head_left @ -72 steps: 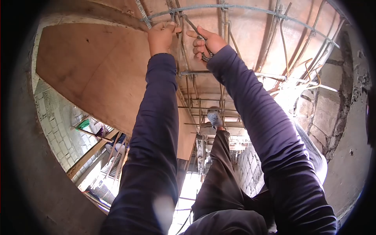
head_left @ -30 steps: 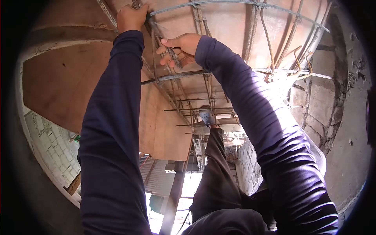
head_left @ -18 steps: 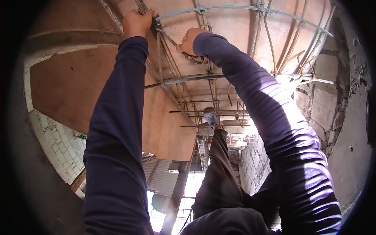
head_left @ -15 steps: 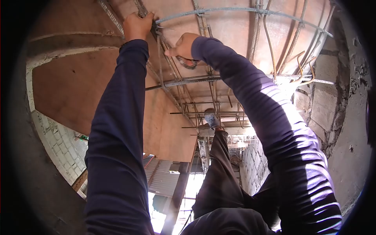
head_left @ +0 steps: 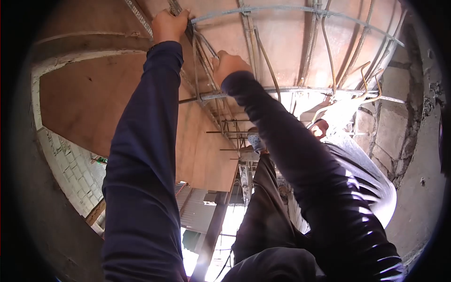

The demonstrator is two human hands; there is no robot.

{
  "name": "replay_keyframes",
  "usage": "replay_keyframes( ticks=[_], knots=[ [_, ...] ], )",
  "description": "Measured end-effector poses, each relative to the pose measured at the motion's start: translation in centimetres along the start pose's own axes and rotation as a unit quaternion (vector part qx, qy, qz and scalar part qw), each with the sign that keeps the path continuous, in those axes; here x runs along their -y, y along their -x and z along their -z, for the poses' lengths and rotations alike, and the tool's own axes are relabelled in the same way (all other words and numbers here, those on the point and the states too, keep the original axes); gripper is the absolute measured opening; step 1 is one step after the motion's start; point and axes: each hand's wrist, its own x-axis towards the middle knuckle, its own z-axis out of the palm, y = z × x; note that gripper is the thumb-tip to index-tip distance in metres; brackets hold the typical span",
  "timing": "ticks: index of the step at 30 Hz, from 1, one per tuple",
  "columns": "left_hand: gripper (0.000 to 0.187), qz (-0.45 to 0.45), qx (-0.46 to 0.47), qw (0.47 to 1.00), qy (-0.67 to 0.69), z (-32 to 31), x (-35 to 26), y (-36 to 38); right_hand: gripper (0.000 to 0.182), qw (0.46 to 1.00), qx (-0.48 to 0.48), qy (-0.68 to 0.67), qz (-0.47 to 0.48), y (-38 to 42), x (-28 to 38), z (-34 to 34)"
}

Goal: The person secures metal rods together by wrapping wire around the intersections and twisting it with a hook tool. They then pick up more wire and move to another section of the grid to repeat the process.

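Observation:
Near the top, my left hand (head_left: 169, 26) is closed around a ribbed steel rebar (head_left: 175, 6), beside the end of a curved grey bar (head_left: 263, 8). Lower and to the right, my right hand (head_left: 230, 66) is curled at a thin steel rod (head_left: 207, 44) that slants down to its thumb; the palm side is hidden. A stirrup-like bent bar (head_left: 195, 66) hangs between the two hands. Below them, a second horizontal bar (head_left: 300, 88) crosses the upright rebars and passes behind my right wrist.
Plywood panels (head_left: 94, 103) back the bars. Hooked rebar ends (head_left: 371, 89) stick out by a block wall (head_left: 390, 98). My speckled shoe (head_left: 255, 141) rests among lower bars. A sunlit trouser leg (head_left: 364, 174) bends at the right, with a bare foot or hand (head_left: 320, 128) near it.
My right hand has moved slightly right and tilted upward, and the round orange-and-dark thing below it no longer shows there. A bent trouser leg has appeared at the right. My left hand keeps its hold.

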Motion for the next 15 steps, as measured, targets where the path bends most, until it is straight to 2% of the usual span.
replay_keyframes(
  ticks=[2,4,5,6,8,10,11,12,13,14,15],
  knots=[
    [0.059,-0.009,0.005,1.0,0.003,0.5,-0.3,-0.1,0.037,1.0,0.0,-0.008,-0.017,0.2,0.2,-1.4],
    [0.059,-0.016,0.016,1.0,0.004,0.9,-0.4,0.1,0.029,0.986,-0.062,-0.154,-0.034,0.2,0.1,-3.1],
    [0.059,-0.02,0.028,0.999,0.01,1.2,-0.6,0.1,0.029,0.986,-0.059,-0.152,-0.034,-0.3,-0.6,-3.3],
    [0.059,-0.023,0.041,0.999,0.018,1.4,-0.7,0.3,0.025,0.918,0.084,-0.373,-0.108,-0.8,-1.6,-3.2],
    [0.059,-0.024,0.033,0.999,0.023,1.2,-0.6,0.2,0.021,0.78,0.217,-0.562,-0.171,-1.3,-1.8,-2.6],
    [0.059,-0.024,0.028,0.999,0.024,1.2,-0.3,0.3,0.016,0.829,0.158,-0.492,-0.215,-1.3,-1.3,-2.8],
    [0.059,-0.021,0.042,0.999,0.024,1.3,-0.3,0.3,0.016,0.829,0.158,-0.492,-0.216,-0.8,-0.7,-3.5],
    [0.059,-0.018,0.054,0.998,0.023,1.5,-0.4,0.2,0.018,0.912,-0.002,-0.381,-0.154,0.0,0.1,-4.4],
    [0.059,-0.019,0.053,0.998,0.024,1.2,0.0,0.0,0.02,0.95,-0.163,-0.251,-0.085,0.8,0.7,-4.6],
    [0.06,-0.022,0.035,0.999,0.007,0.8,0.2,-0.2,0.02,0.95,-0.166,-0.252,-0.084,1.1,0.9,-4.3],
    [0.061,-0.025,0.018,0.999,-0.01,0.4,0.6,-0.6,0.021,0.95,-0.219,-0.211,-0.072,1.3,1.0,-4.1]
  ],
)
